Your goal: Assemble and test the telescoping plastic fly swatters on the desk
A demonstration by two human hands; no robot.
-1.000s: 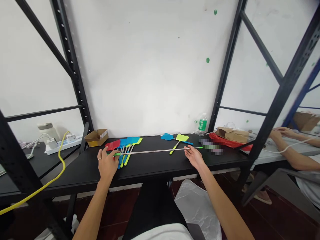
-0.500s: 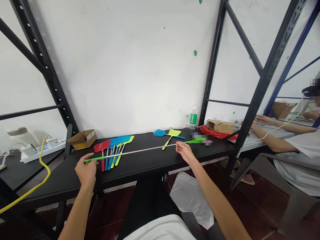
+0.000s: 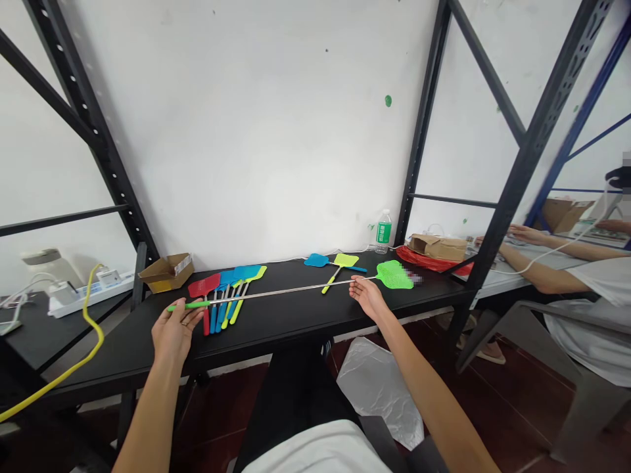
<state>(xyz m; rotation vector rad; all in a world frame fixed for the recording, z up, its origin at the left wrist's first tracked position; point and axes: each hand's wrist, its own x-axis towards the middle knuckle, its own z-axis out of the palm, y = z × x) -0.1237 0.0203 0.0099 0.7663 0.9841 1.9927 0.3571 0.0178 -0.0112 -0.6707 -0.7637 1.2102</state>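
The left hand (image 3: 171,332) had its fingers pinched around the handle of the green fly swatter (image 3: 394,274), thumb against fingertips. The thumb and fingertips of the right hand (image 3: 365,299) met at the thin metal shaft near the swatter's head, the other fingers loosely curled. The shaft ran between both sets of fingers, above the black worktop (image 3: 290,315), and the perforated green head lay just to the right of the right fingers.

Beside the left fingers, to their right, lay a row of swatters: a red swatter (image 3: 204,284) nearest, then several blue swatters (image 3: 246,272) and yellow-green swatters (image 3: 242,303), their heads overlapping. Beyond the right fingers, another blue swatter (image 3: 316,260) crossed a lime swatter (image 3: 346,261), with a water bottle (image 3: 383,233) farther back. An open cardboard box (image 3: 165,274) sat beyond the left fingers
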